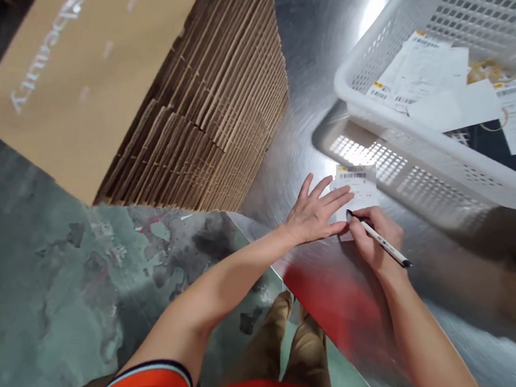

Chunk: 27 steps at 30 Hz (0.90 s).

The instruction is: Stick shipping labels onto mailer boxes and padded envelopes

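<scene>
"What are we doing just now?"

"We look to be writing on the paper slip (366,194), or about to. Our right hand (387,224) pinches the pen (394,253) low down, close to its dark tip, and the other end slants away to our right. The tip is over the lower part of the slip; we cannot tell whether it touches or whether there is ink yet."

"And our left hand (312,217)?"

"Palm down, fingers spread, the fingertips over the slip's left side. The thumb reaches across towards our right hand. We seem to be pinning the paper."

"Where does the slip lie?"

"On the metal table (285,159), between our hands and the white basket (345,82), with the cardboard stack (207,144) off to the left. More printed papers (430,70) lie inside the basket."

"What would a pen stroke call for here?"

"A flat, steady slip, we'd judge: light pressure from our left fingers, and the thumb out of the tip's path. The right fingers need only small movements."

"And our arms?"

"The left forearm slants inward across the table's near edge. The right one comes in over the tabletop from the other side, so both hands meet at the slip, nearly touching."
</scene>
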Available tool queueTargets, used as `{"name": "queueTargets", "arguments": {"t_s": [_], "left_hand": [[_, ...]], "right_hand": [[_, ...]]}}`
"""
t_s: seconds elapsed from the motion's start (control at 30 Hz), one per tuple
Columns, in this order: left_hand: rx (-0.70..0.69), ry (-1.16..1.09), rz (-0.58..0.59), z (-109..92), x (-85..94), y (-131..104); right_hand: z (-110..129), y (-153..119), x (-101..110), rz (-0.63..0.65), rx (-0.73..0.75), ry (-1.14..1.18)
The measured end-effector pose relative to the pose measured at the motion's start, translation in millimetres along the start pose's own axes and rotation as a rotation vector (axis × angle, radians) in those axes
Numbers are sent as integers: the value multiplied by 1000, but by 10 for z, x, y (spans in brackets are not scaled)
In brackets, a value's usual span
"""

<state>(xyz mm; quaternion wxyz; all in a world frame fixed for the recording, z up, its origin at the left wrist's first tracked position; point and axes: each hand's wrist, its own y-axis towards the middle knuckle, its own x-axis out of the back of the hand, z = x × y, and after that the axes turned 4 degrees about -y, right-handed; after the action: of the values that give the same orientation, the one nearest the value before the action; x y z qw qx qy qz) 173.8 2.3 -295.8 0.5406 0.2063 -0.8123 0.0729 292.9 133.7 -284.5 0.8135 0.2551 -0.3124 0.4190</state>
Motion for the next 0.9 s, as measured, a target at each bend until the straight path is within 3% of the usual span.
{"name": "queueTargets", "arguments": {"t_s": [0.3,0.53,0.7,0.9], "left_hand": [[-5,50,15,-11,4,-5],[2,8,17,-19,11,19],[10,-66,-30,-107,23,-25],[-11,-103,-98,-66,-128,31]], "right_hand": [[-4,0,3,-11,49,13],[7,25,32,-64,-110,95],[75,-27,133,-22,-148,177],[-57,-16,145,-229,-181,261]]}}
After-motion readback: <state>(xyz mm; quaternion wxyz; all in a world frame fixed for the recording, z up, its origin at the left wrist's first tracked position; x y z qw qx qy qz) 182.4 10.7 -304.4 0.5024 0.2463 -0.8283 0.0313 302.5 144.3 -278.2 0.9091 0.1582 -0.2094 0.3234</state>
